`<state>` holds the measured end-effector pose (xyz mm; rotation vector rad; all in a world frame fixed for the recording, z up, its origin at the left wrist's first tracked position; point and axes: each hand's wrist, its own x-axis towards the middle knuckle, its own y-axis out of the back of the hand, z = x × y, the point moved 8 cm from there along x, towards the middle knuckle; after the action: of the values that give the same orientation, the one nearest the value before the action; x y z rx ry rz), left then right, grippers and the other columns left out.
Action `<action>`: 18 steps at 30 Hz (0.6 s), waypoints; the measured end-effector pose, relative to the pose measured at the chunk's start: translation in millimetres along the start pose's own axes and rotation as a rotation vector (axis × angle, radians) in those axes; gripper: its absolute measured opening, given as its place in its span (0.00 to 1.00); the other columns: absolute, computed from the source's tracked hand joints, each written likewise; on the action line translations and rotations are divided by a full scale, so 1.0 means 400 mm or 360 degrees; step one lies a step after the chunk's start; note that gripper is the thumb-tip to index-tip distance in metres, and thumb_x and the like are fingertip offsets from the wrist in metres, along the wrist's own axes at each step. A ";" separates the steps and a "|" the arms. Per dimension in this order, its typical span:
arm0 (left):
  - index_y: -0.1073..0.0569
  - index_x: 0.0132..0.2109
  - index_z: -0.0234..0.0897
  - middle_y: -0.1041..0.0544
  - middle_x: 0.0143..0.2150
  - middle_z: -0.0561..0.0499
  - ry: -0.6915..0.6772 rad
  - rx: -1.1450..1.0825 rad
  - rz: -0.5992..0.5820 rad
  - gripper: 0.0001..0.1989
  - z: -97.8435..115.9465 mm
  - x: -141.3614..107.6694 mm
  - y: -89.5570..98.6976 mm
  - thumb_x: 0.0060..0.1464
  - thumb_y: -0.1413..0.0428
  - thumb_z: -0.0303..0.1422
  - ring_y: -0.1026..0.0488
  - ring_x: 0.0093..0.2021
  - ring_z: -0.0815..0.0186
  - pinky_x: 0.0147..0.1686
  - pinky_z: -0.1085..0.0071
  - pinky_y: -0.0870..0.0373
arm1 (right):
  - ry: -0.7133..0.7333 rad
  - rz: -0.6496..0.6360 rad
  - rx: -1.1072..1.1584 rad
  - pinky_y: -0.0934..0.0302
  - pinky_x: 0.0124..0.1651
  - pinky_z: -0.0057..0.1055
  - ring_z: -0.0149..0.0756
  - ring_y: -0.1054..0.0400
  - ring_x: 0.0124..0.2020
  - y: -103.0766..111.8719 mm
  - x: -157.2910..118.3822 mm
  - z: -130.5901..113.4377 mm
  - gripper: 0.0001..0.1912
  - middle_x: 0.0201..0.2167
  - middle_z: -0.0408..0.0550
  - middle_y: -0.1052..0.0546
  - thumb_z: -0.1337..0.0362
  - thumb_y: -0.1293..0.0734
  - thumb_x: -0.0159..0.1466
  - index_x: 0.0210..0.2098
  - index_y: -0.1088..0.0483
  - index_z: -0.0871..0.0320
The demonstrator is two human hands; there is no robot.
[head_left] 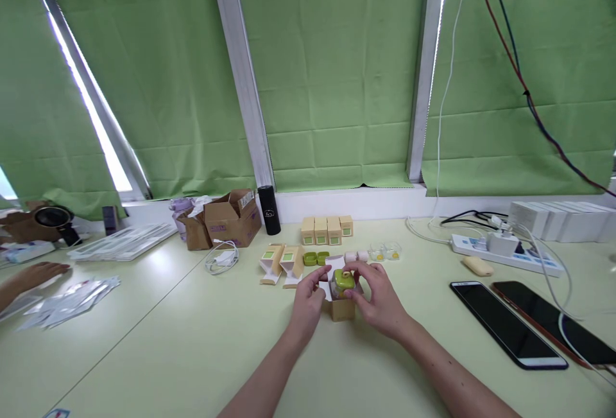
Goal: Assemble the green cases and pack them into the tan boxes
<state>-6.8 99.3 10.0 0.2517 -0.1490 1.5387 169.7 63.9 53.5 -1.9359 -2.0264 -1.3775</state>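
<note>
A small clear container with a green lid (343, 280) is at the mouth of an open small cardboard box (343, 311). My right hand (378, 296) grips the container between thumb and fingers. On the box's left side, my left hand (309, 299) pinches the raised white inner flap, its fingertips close to the container. Just behind stand two green lids (316, 258), two white round pieces (356, 256) and two clear cups (385, 251) with something yellow inside. Two opened cardboard boxes (282, 264) lie to the left of these.
Several closed small boxes (326, 230) stand near the wall, with a black cylinder (269, 210) and a brown carton (233, 217) leftward. A power strip (505, 254) and two phones (510, 325) lie right. Another person's hand (41, 273) rests by plastic packets (72, 302).
</note>
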 end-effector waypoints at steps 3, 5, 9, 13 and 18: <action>0.20 0.55 0.35 0.20 0.47 0.44 0.0015 -0.0003 -0.0006 0.32 -0.006 0.000 0.000 0.41 0.48 0.27 0.27 0.51 0.55 0.52 0.61 0.30 | 0.0012 -0.0061 -0.0041 0.40 0.51 0.45 0.44 0.30 0.41 -0.012 -0.001 -0.004 0.13 0.45 0.47 0.22 0.69 0.33 0.60 0.45 0.33 0.51; 0.20 0.55 0.35 0.20 0.47 0.44 0.0010 0.0006 -0.0005 0.31 -0.009 0.001 0.001 0.41 0.48 0.27 0.27 0.51 0.55 0.52 0.62 0.30 | 0.0017 -0.0080 -0.0057 0.41 0.51 0.44 0.44 0.31 0.41 -0.015 -0.001 -0.007 0.14 0.43 0.46 0.22 0.70 0.33 0.59 0.44 0.33 0.51; 0.20 0.55 0.35 0.21 0.46 0.44 0.0001 0.0015 0.0008 0.31 -0.016 0.004 0.002 0.41 0.48 0.27 0.27 0.51 0.55 0.51 0.62 0.30 | 0.0038 -0.0097 -0.0084 0.40 0.47 0.41 0.45 0.32 0.41 -0.016 -0.001 -0.017 0.11 0.40 0.46 0.23 0.68 0.34 0.60 0.43 0.33 0.51; 0.19 0.54 0.35 0.20 0.47 0.43 -0.0001 0.0033 0.0007 0.31 -0.015 0.004 0.001 0.40 0.48 0.27 0.26 0.52 0.54 0.52 0.61 0.30 | 0.0123 -0.0101 -0.0092 0.41 0.45 0.39 0.43 0.32 0.38 -0.023 0.001 -0.023 0.04 0.37 0.46 0.23 0.67 0.38 0.67 0.40 0.33 0.52; 0.20 0.55 0.34 0.20 0.48 0.43 -0.0009 0.0033 -0.0006 0.31 -0.009 0.002 0.001 0.41 0.48 0.27 0.26 0.53 0.54 0.55 0.59 0.32 | 0.0118 -0.0018 -0.0049 0.39 0.45 0.39 0.42 0.32 0.39 -0.028 0.005 -0.007 0.07 0.37 0.47 0.23 0.66 0.41 0.71 0.39 0.32 0.52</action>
<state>-7.4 101.1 6.9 0.2724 -0.1373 1.5366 158.7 65.7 50.1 -1.8585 -1.9985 -1.4683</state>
